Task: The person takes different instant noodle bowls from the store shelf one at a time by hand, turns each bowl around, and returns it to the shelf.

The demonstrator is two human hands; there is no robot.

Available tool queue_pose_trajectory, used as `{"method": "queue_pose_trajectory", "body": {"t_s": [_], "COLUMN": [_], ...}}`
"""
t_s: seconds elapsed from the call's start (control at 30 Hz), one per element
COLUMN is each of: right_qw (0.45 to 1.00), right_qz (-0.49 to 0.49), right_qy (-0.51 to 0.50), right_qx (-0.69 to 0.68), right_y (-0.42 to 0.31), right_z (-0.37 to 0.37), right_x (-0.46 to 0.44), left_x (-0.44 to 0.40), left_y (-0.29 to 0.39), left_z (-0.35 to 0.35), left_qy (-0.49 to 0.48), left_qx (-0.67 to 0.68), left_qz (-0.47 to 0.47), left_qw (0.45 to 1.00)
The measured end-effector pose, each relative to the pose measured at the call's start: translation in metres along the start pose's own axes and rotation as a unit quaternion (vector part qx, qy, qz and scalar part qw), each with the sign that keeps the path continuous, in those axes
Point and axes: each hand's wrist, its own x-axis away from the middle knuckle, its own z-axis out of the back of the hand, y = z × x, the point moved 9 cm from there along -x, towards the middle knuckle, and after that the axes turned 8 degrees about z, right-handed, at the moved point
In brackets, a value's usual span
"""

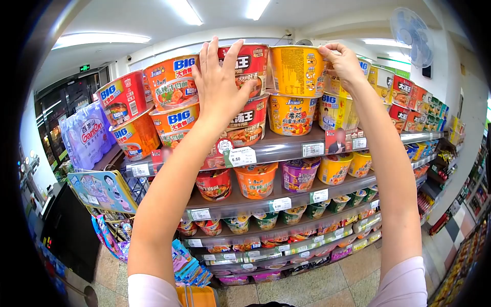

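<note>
Both my arms reach up to the top shelf of instant noodle cups. My left hand (221,82) is open, its fingers spread upward in front of a red noodle cup (250,59) and beside an orange noodle cup (171,82); I cannot tell how firmly it touches them. My right hand (341,62) pinches the upper right rim of a yellow noodle cup (295,71), whose side with small printed text faces me. That cup is stacked on an orange-yellow noodle cup (291,115). Another red cup (248,120) stands under the upper red one.
Lower shelves (286,204) hold more noodle cups and packets, with price tags along the edges. Purple-wrapped bottles (88,134) stand at the left. An orange basket (197,297) is below me. A fan (410,36) hangs at the upper right; an aisle (450,225) runs along the right.
</note>
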Motion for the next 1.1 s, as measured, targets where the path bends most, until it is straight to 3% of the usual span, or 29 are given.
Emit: {"method": "queue_pose_trajectory", "body": {"t_s": [0.17,0.5,0.63,0.67,0.7,0.73,0.83,0.87,0.93,0.97,1.0,1.07,1.1], "right_qw": [0.999,0.987,0.990,0.987,0.987,0.987,0.993,0.994,0.990,0.986,0.987,0.988,0.980], "right_qz": [-0.017,0.016,0.046,0.038,0.038,0.022,-0.018,0.046,0.133,0.157,0.151,0.123,0.099], "right_qy": [-0.041,-0.070,-0.029,-0.039,-0.035,-0.019,0.001,-0.007,-0.036,-0.056,-0.058,-0.021,0.016], "right_qx": [-0.004,-0.144,-0.134,-0.152,-0.151,-0.160,-0.114,-0.103,-0.030,0.030,0.006,-0.094,-0.170], "right_y": [0.005,-0.026,-0.048,-0.051,-0.057,-0.063,-0.074,-0.087,-0.095,-0.091,-0.082,-0.058,-0.042], "right_z": [0.005,0.040,0.062,0.064,0.065,0.064,0.048,0.037,0.028,0.026,0.022,0.019,0.019], "right_x": [-0.003,0.030,0.059,0.069,0.081,0.097,0.152,0.173,0.211,0.225,0.236,0.255,0.263], "left_x": [0.003,0.018,0.030,0.036,0.043,0.052,0.107,0.143,0.193,0.202,0.207,0.231,0.234], "left_y": [0.011,0.048,0.061,0.062,0.065,0.073,0.083,0.062,0.053,0.059,0.062,0.082,0.081], "left_z": [-0.003,-0.021,-0.014,-0.012,-0.009,-0.006,-0.007,-0.020,-0.018,-0.011,0.001,0.006,0.007], "left_qy": [0.007,-0.036,-0.072,-0.105,-0.137,-0.212,-0.224,-0.212,-0.203,-0.212,-0.209,-0.283,-0.277], "left_qx": [-0.045,-0.074,-0.049,0.111,0.268,0.441,0.631,0.644,0.656,0.672,0.670,0.708,0.705], "left_qz": [-0.006,-0.081,-0.060,-0.046,-0.030,0.033,0.088,0.248,0.400,0.398,0.401,0.492,0.498], "left_qw": [0.999,0.993,0.994,0.987,0.953,0.872,0.738,0.692,0.607,0.588,0.589,0.421,0.421]}}
